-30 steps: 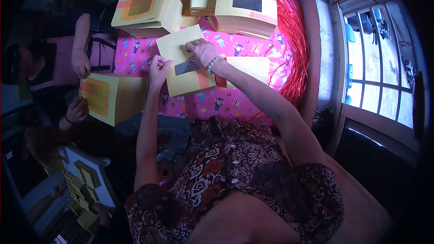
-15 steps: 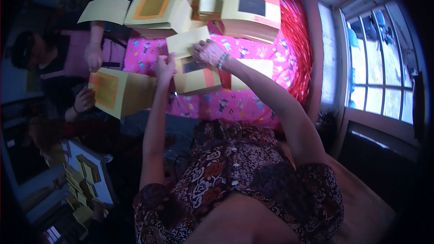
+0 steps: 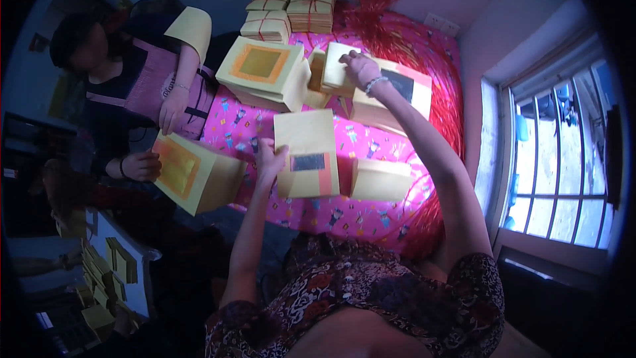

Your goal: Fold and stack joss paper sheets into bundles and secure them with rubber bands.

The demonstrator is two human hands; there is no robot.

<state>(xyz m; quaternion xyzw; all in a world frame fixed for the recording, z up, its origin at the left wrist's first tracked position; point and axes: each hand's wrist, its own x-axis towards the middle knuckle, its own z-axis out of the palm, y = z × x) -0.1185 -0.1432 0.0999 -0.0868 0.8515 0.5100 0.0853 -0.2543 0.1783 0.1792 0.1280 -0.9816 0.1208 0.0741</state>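
Observation:
My left hand (image 3: pixel 270 158) rests at the left edge of a pale yellow paper stack (image 3: pixel 308 187), thumb and forefinger apart. This stack has a dark rectangle and a pink strip; a plain yellow sheet (image 3: pixel 305 131) extends from its far side. Farther off, my right hand (image 3: pixel 361 70), with a beaded bracelet, has its fingers closed on the top of a small pile of plain yellow paper (image 3: pixel 336 83). That pile leans by a larger yellow stack (image 3: pixel 419 96) with a dark rectangle, partly hidden by my right forearm.
A co-worker (image 3: pixel 142 79) at the left handles an orange-and-gold-marked stack (image 3: pixel 192 176). A similar stack (image 3: pixel 262 69) and tied bundles (image 3: pixel 311 10) stand behind. Red strands (image 3: pixel 442 79) line the pink tablecloth's (image 3: pixel 358 215) right side; a plain stack (image 3: pixel 381 180) lies at near right.
My right hand has left the near stack and moved away and right to the plain pile. The sheet both hands held now lies at the near stack. The view has shifted.

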